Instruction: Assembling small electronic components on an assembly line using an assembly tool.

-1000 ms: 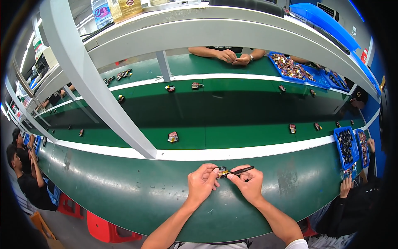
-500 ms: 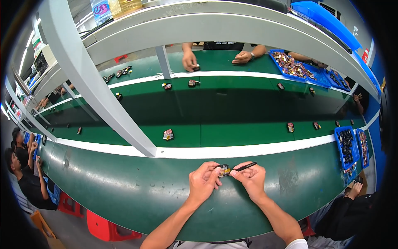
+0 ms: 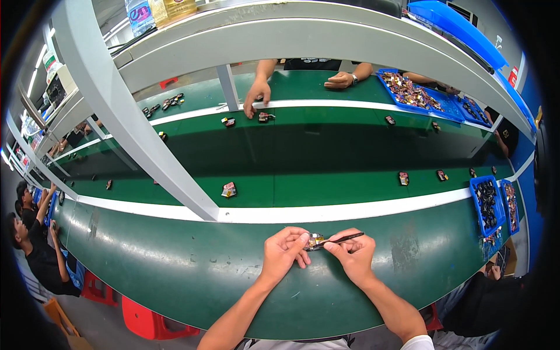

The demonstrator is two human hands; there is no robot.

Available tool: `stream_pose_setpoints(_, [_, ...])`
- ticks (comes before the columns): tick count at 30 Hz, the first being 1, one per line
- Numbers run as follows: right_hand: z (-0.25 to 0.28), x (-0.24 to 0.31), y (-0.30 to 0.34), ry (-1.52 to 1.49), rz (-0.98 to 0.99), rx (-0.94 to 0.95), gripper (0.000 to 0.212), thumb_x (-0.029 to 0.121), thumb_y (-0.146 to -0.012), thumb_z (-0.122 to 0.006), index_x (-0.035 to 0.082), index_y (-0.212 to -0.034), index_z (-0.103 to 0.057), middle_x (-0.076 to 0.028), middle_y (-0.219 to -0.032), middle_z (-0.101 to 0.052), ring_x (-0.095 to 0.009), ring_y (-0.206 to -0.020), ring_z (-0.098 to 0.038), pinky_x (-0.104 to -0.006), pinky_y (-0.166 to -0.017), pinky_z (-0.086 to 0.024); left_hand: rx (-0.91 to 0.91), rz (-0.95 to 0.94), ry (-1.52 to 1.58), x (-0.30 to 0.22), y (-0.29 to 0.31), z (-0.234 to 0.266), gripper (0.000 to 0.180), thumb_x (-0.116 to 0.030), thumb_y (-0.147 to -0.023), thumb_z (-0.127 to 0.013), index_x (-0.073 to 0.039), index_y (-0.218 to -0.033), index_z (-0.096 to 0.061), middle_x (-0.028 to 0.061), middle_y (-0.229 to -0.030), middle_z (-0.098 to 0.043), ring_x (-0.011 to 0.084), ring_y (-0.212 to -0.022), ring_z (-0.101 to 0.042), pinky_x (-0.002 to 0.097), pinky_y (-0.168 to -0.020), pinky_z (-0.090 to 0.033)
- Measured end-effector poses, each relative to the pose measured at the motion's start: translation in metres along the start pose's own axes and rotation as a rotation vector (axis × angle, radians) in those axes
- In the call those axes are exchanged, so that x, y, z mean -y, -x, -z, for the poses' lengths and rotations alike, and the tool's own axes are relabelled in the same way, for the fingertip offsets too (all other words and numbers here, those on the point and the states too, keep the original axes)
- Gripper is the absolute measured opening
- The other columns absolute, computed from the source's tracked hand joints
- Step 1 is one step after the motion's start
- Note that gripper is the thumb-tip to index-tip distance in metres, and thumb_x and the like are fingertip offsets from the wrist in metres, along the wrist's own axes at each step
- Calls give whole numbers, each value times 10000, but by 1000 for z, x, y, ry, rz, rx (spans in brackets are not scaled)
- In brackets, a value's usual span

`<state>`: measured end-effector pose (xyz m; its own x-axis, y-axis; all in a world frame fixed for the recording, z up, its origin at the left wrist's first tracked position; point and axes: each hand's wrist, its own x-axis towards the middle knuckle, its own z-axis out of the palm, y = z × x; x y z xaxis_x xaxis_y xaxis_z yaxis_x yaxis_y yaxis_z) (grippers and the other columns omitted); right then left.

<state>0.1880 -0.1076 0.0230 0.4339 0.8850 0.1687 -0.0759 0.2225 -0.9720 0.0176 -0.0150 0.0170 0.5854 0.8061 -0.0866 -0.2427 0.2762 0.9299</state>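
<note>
A long green worktable (image 3: 175, 256) curves across the near side of the workshop, and beyond its white rail (image 3: 326, 213) runs a darker green belt (image 3: 344, 191) dotted with small parts. A pale post (image 3: 140, 128) slants down at the left, and two red stools, one of them this red stool (image 3: 146, 318), stand at the near left.

And here's the action, near and central! The left hand (image 3: 284, 249) pinches a small black device (image 3: 315, 240) between thumb and fingers, just above the table, its yellow and silver insides showing. From the right, the right hand (image 3: 354, 256) has thumb and fingers pressed together on a slim black tool (image 3: 349, 237), its tip right at the device (touching or just shy of it, too small to tell).

On the belt, one loose part (image 3: 229, 189) lies on the near side, left of the hands. Across on the far side, a co-worker's hand (image 3: 257, 97) reaches over the far rail beside another part (image 3: 266, 117); contact is unclear. To the right, a blue tray (image 3: 495, 230) holds black pieces, and at the far right a second blue tray (image 3: 411, 107) is heaped with colourful bits.
</note>
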Motion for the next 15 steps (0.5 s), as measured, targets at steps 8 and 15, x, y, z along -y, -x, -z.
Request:
stream_pose_setpoints(8, [-3,1,3,395,285,-15,113,-33,-782,-823,12,-837,-735,-69,-843,-770,6,-477,-431,-180,-440,-307,28,9,14,-4,-1,1,230,-121,-1008,-630,81,-1119,-615,147,-882,-697,175,-590,-680,256,-465,-540])
stream_pose_setpoints(15, [-3,3,0,415,295,10,105,-24,-775,-827,18,-819,-742,-63,-819,-771,1,-463,-437,-181,-440,-323,26,13,-3,-4,-1,2,208,-104,-1008,-623,82,-1102,-624,137,-855,-694,166,-585,-674,252,-457,-522])
